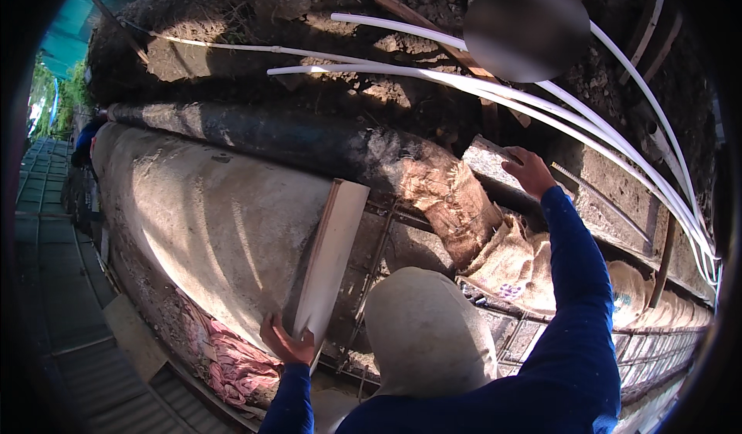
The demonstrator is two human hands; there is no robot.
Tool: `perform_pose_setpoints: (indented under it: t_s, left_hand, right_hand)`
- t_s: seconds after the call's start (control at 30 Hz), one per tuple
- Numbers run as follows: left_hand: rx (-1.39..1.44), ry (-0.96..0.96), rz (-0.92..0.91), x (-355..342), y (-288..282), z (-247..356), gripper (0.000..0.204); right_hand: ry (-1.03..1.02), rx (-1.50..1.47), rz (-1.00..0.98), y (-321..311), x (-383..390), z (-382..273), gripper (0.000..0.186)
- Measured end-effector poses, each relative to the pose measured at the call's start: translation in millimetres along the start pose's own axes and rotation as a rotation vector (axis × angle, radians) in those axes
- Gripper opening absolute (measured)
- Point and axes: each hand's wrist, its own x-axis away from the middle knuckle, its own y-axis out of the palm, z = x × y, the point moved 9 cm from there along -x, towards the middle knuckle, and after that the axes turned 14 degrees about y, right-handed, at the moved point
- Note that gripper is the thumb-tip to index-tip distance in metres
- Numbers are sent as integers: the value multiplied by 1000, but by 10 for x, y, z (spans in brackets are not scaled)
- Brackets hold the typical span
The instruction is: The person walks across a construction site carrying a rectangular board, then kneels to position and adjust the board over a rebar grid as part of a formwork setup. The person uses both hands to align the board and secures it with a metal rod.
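Grasping pale board: left hand, at its near end | right hand: on slab, grip unclear

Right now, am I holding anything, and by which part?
Your left hand touches the pale flat wooden board at its near end; whether it grips cannot be told. Your right hand rests on the rough pale slab.

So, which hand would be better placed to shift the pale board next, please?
Probably the left hand: it is at the pale board's near end, while the right hand is farther off, by a greyish slab.
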Motion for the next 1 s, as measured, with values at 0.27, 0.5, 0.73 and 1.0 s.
perform_pose_setpoints:
  t_s: [0.27, 0.5, 0.73, 1.0]
  left_hand:
    - [-25, 7, -10, 4, -14, -11, 82]
    - [-35, 17, -1, 16, 16, -65, 82]
    - [-27, 10, 7, 12, -9, -42, 81]
    - [-23, 0, -34, -69, 10, 21, 83]
  right_hand:
    - [14, -2, -4, 24, -28, -2, 58]
    - [-20, 6, 29, 15, -13, -19, 56]
    - [5, -31, 7, 48, -61, 40, 57]
    - [-15, 7, 42, -23, 21, 35, 56]
